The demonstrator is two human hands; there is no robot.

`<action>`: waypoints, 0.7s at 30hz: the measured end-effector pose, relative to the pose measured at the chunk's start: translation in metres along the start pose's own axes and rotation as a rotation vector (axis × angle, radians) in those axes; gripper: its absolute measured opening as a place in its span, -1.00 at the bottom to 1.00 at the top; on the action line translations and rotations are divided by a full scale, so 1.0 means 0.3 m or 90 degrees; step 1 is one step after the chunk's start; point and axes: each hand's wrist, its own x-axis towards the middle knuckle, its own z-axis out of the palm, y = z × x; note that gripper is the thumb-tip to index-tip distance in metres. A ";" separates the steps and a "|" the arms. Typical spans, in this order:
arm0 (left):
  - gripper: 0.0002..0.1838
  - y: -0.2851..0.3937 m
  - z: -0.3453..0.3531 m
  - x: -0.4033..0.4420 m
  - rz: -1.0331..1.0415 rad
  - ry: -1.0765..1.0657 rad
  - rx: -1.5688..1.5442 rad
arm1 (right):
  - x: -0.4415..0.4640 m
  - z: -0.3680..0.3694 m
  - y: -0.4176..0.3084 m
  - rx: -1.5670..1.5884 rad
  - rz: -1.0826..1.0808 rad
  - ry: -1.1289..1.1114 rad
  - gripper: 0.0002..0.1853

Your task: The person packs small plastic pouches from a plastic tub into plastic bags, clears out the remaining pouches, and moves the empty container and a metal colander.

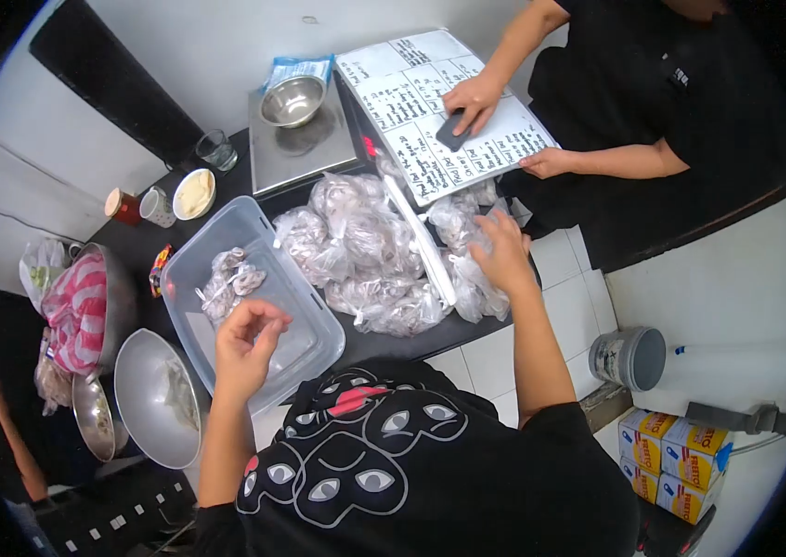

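My left hand (248, 345) hovers over the near side of a clear plastic bin (307, 320). Its fingers are loosely curled, with a gap to the thumb and nothing visible in them. Inside the bin lie a few small knotted bags (228, 283) of pale, greyish pieces. My right hand (504, 252) is at the right end of a heap of knotted clear plastic bags (356, 232), fingers spread against a bag (454, 223) there. The bags hold similar pieces, too blurred to name. A white strip (419, 243) lies across the heap.
Across the table, another person wipes a handwritten whiteboard (407, 121) with a dark eraser (453, 132). A steel bowl (292, 100) sits on a flat metal scale (267, 172). Large metal bowls (156, 395) stand at left. A grey bucket (630, 359) and boxes (676, 464) are at right.
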 end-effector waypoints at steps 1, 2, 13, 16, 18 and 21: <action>-0.92 -0.004 -0.014 -0.011 -0.014 0.010 -0.009 | 0.036 0.039 -0.005 0.126 -0.027 0.048 -0.53; -0.92 -0.006 -0.025 -0.020 -0.027 0.019 -0.020 | 0.069 0.082 -0.013 0.251 -0.055 0.096 -0.56; -0.90 -0.142 -0.054 -0.085 -0.159 0.016 -0.092 | 0.111 0.210 -0.112 0.654 0.157 -0.196 -0.86; -0.79 -0.162 0.052 -0.019 -0.219 -0.057 -0.085 | 0.058 0.131 -0.167 0.940 0.160 -0.278 -0.82; -0.69 -0.150 0.144 0.059 -0.224 -0.098 -0.081 | 0.022 0.122 -0.225 1.046 0.121 -0.292 -0.81; -0.61 -0.128 0.255 0.177 -0.225 -0.069 -0.171 | -0.029 0.116 -0.332 1.186 0.089 -0.335 -0.79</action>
